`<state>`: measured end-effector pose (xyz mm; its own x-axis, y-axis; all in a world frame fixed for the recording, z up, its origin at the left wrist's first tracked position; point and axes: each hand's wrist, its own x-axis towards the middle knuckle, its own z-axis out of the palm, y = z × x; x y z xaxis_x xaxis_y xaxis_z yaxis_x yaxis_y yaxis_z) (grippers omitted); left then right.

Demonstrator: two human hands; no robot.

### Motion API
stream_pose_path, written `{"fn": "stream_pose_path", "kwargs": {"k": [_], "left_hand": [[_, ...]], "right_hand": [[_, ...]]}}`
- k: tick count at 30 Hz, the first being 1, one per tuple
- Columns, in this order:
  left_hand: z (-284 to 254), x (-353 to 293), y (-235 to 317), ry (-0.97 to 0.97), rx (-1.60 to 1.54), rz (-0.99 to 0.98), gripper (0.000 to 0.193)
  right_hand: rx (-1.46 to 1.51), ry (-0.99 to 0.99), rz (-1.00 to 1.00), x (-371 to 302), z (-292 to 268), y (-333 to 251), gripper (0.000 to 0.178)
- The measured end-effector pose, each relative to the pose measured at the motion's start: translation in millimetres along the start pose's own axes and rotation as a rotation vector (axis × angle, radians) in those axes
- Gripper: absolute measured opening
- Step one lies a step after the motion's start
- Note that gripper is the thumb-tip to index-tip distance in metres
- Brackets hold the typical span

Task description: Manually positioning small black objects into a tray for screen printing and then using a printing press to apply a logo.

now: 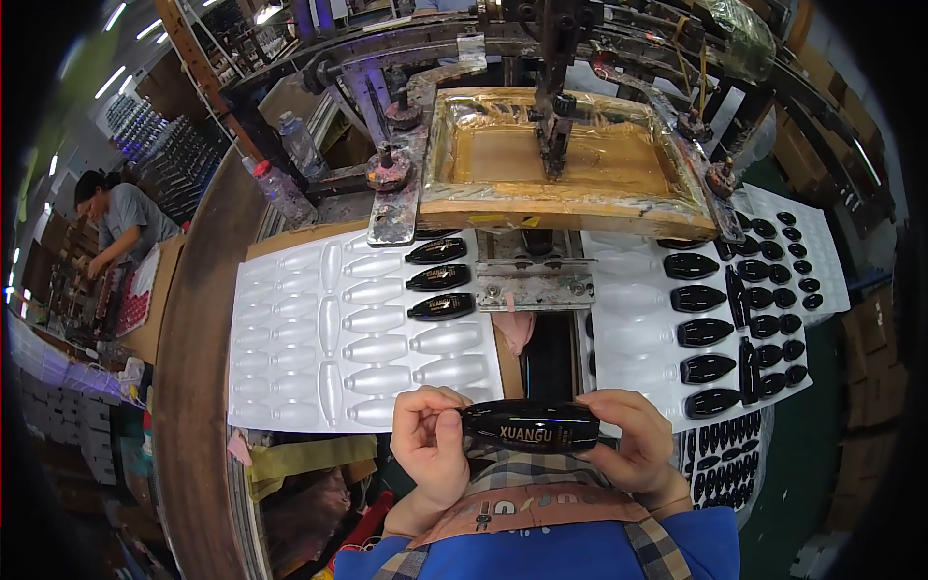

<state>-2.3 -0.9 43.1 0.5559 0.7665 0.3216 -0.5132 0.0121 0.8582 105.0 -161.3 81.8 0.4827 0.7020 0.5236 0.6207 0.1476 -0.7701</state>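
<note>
Between my two hands, in front of my chest, a glossy black bottle point(541, 426) lies level with gold lettering facing up. My left hand point(432, 440) pinches its narrow left end between thumb and fingers. Around its wide right end, my right hand point(633, 437) has thumb and fingers closed. Beyond my left hand lies a white moulded tray point(372, 348) with several printed black bottles point(440, 278) in its far right pockets. To the right, another white tray point(628, 338) holds plain black bottles point(706, 333) and smaller black pieces point(773, 274).
A wooden-framed printing screen point(570, 215) sits in a machine ahead, above a metal fixture point(535, 283). A pink cloth point(514, 329) hangs below the fixture. Plastic bottles point(280, 188) stand at the far left. Another person point(130, 222) works further left. More black pieces point(725, 459) lie at the lower right.
</note>
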Motion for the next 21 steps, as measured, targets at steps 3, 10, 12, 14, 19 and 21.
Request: {"fn": "stream_pose_path", "kwargs": {"k": [3,10,12,14,19,21], "left_hand": [[0.0,-0.3,0.3,0.023,-0.014,0.009,0.013],[-5.7,1.8,0.1,0.001,-0.001,0.004,0.011],[-7.6,1.5,-0.9,-0.003,0.006,0.006,0.011],[-9.1,1.5,-2.2,-0.002,0.018,-0.018,0.01],[-11.8,11.9,-3.8,0.092,0.136,-0.046,0.007],[-25.2,24.3,-12.4,0.195,0.259,-0.045,0.005]], "right_hand": [[-0.003,0.009,0.019,-2.1,1.7,-3.0,0.042],[-0.05,0.031,0.001,-4.6,9.0,4.0,0.044],[-0.049,0.035,0.02,-5.0,11.7,4.5,0.044],[-0.046,0.04,0.04,-5.4,13.2,6.8,0.043],[-0.05,0.03,0.155,-1.4,9.1,10.6,0.059],[-0.177,0.097,0.212,-9.5,-8.6,11.4,0.063]]}}
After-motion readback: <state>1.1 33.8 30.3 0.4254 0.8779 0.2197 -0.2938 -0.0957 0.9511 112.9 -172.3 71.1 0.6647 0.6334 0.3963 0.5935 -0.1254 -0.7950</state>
